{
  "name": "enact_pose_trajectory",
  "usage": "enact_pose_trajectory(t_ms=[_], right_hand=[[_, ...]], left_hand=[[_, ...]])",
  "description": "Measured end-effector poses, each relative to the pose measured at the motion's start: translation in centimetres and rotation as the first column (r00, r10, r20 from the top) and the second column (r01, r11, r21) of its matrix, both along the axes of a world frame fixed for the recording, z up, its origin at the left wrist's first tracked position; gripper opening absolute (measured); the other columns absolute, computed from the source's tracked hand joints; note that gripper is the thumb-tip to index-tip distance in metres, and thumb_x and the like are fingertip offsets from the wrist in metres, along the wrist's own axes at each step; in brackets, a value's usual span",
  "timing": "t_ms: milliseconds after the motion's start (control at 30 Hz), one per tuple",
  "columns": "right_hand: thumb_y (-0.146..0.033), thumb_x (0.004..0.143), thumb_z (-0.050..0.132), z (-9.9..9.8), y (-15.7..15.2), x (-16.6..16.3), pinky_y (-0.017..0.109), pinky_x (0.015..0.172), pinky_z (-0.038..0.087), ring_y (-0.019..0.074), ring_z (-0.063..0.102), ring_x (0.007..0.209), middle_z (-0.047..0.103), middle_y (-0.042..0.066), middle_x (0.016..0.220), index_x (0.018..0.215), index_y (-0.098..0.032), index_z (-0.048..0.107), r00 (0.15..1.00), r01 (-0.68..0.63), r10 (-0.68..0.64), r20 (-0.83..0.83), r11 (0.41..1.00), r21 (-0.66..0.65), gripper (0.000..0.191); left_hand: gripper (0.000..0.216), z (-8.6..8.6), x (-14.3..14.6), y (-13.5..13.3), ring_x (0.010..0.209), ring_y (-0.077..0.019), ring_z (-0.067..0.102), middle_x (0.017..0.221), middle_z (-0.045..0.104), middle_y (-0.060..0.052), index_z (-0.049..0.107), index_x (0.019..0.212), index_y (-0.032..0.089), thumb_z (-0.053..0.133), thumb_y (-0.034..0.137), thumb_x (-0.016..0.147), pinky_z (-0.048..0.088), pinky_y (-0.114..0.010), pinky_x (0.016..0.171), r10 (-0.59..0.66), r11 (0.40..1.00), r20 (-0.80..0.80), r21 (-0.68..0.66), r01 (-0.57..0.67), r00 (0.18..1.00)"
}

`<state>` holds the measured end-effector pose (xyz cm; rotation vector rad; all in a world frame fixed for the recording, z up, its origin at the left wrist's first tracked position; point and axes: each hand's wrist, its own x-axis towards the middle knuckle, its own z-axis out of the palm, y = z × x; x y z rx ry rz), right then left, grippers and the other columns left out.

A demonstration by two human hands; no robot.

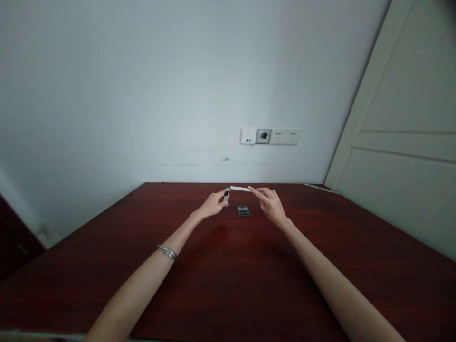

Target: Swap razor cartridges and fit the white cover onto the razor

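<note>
My left hand (214,204) is closed round the short dark-and-silver part of a small hinged tool (225,196), held above the far half of the table. From its top a slim white arm (240,189) sticks out to the right at an angle. My right hand (271,203) has its fingertips at the far end of this white arm and appears to pinch it. The tool's exact kind is too small to make out. Between and below my hands, a small clear case (243,211) with dark edges lies on the table.
The dark red wooden table (228,285) reaches back to a pale wall (160,95). Wall sockets (285,137) and a switch plate sit above its rear edge. A thin pale strip (320,188) lies at the back right, beside a white panelled door (406,142).
</note>
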<state>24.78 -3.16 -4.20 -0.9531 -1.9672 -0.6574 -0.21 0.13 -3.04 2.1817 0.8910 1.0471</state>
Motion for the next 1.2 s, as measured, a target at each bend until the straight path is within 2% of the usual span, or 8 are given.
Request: enact_pose_trajectory(t_ms=[100, 167, 300, 433, 600, 833, 1200], right_hand=[[-0.002, 0.082, 0.037, -0.4, 0.4, 0.9, 0.030, 0.073, 0.036, 0.0166, 0.054, 0.085, 0.061, 0.006, 0.098, 0.131, -0.028, 0.045, 0.998, 0.064, -0.065, -0.007, 0.997, -0.045, 0.056], [-0.004, 0.084, 0.037, -0.5, 0.6, 1.1, 0.029, 0.071, 0.035, 0.0171, 0.054, 0.085, 0.061, 0.007, 0.097, 0.130, -0.027, 0.046, 0.994, 0.097, -0.101, -0.044, 0.992, -0.086, 0.052], [-0.018, 0.089, 0.041, -0.1, 0.6, 0.2, 0.029, 0.069, 0.032, 0.0169, 0.053, 0.080, 0.062, 0.005, 0.090, 0.126, -0.028, 0.051, 0.981, 0.101, -0.120, -0.152, 0.987, -0.126, 0.039], [-0.025, 0.090, 0.043, 0.9, -0.2, -1.5, 0.029, 0.072, 0.030, 0.0155, 0.051, 0.078, 0.061, 0.003, 0.087, 0.124, -0.032, 0.051, 0.973, 0.095, -0.122, -0.196, 0.986, -0.140, 0.036], [-0.027, 0.091, 0.043, 1.3, -0.8, -3.0, 0.030, 0.075, 0.028, 0.0158, 0.049, 0.080, 0.059, 0.004, 0.088, 0.125, -0.033, 0.051, 0.972, 0.113, -0.138, -0.190, 0.984, -0.135, 0.035], [-0.027, 0.090, 0.043, 0.2, 0.1, -1.4, 0.031, 0.076, 0.026, 0.0148, 0.048, 0.078, 0.058, 0.004, 0.086, 0.122, -0.032, 0.054, 0.967, 0.104, -0.129, -0.218, 0.987, -0.121, 0.034], [-0.026, 0.090, 0.043, 0.1, 0.1, -1.6, 0.032, 0.077, 0.025, 0.0147, 0.048, 0.078, 0.057, 0.003, 0.085, 0.121, -0.032, 0.055, 0.972, 0.095, -0.113, -0.205, 0.991, -0.099, 0.034]], left_hand=[[0.009, -0.1, 0.2, -0.1, 0.066, -0.0120, 0.061, 0.067, 0.058, 0.001, 0.045, 0.078, 0.016, 0.052, 0.014, 0.072, 0.047, -0.024, 0.064, -0.049, 0.997, 0.081, -0.055, 0.054, 0.995], [0.013, -0.1, 0.3, -0.3, 0.063, -0.0128, 0.062, 0.066, 0.059, 0.000, 0.042, 0.081, 0.016, 0.052, 0.012, 0.073, 0.048, -0.025, 0.060, -0.064, 0.987, 0.126, -0.138, 0.081, 0.990], [0.021, 0.2, 0.6, -0.8, 0.058, -0.0155, 0.064, 0.065, 0.061, -0.001, 0.038, 0.085, 0.017, 0.055, 0.014, 0.073, 0.050, -0.027, 0.053, -0.046, 0.923, 0.204, -0.367, 0.119, 0.978], [0.025, 0.2, 1.3, -1.7, 0.057, -0.0169, 0.065, 0.065, 0.062, -0.002, 0.038, 0.087, 0.016, 0.059, 0.017, 0.073, 0.052, -0.029, 0.052, -0.066, 0.868, 0.243, -0.464, 0.176, 0.968], [0.029, -0.1, 2.5, -2.5, 0.057, -0.0183, 0.066, 0.065, 0.063, -0.003, 0.037, 0.085, 0.016, 0.062, 0.019, 0.072, 0.053, -0.030, 0.051, -0.109, 0.846, 0.252, -0.484, 0.223, 0.961], [0.029, -0.4, 2.6, -2.6, 0.056, -0.0192, 0.066, 0.065, 0.064, -0.004, 0.037, 0.085, 0.016, 0.063, 0.022, 0.072, 0.053, -0.030, 0.050, -0.183, 0.826, 0.284, -0.474, 0.304, 0.941], [0.028, -0.3, 2.5, -2.5, 0.055, -0.0198, 0.066, 0.065, 0.065, -0.006, 0.037, 0.085, 0.016, 0.062, 0.022, 0.073, 0.053, -0.030, 0.049, -0.216, 0.808, 0.280, -0.487, 0.332, 0.935]])
